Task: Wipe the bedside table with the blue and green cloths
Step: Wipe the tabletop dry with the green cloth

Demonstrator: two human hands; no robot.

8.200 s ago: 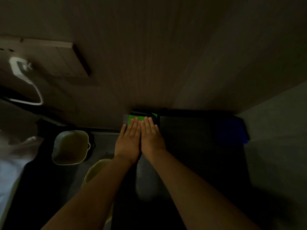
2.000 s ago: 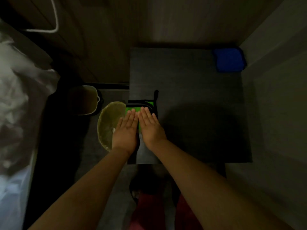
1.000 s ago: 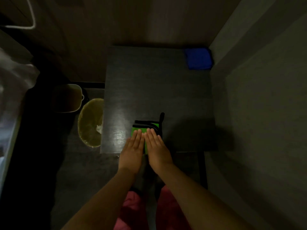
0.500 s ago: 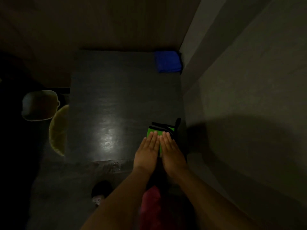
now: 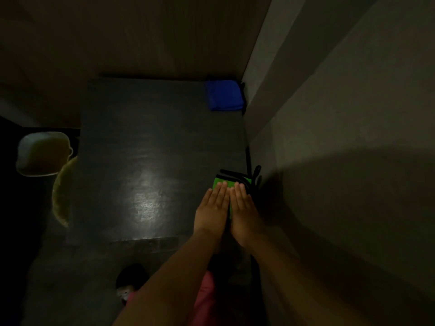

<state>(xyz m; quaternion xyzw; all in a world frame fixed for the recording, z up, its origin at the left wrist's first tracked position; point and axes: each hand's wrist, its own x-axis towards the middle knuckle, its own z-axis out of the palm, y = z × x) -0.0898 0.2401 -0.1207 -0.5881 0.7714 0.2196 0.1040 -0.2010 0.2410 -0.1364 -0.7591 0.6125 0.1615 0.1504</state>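
1. Both hands lie flat, side by side, on the green cloth (image 5: pixel 221 183). The left hand (image 5: pixel 211 212) and the right hand (image 5: pixel 244 214) have their fingers straight and together, pressing down, not curled around anything.
2. The green cloth, folded and edged in black, sits at about 4 o'clock on the dark bench (image 5: pixel 146 137), right against the side wall (image 5: pixel 341 161).
3. Two seconds ago the same cloth was at the bench's near-left edge, about 8 o'clock. A second ago it was near 6 o'clock. Now it has reached the right-hand edge, so the hands have swept the whole near strip from left to right.
4. A glossy patch (image 5: pixel 147 198) shows near the middle of the near half; whether that is damp or only reflected light I cannot tell.
5. The blue cloth (image 5: pixel 224 95) lies folded at 1 o'clock, in the far right corner, well apart from the hands and untouched.
6. My judgement: the green-cloth pass over the near edge is finished, with the wall blocking further travel. A change of direction, probably toward 12 o'clock, seems due, and the blue cloth's turn is still to come.
7. Off the bench at 9 o'clock stand a pale tub (image 5: pixel 43 154) and a yellowish round basin (image 5: pixel 62 196).
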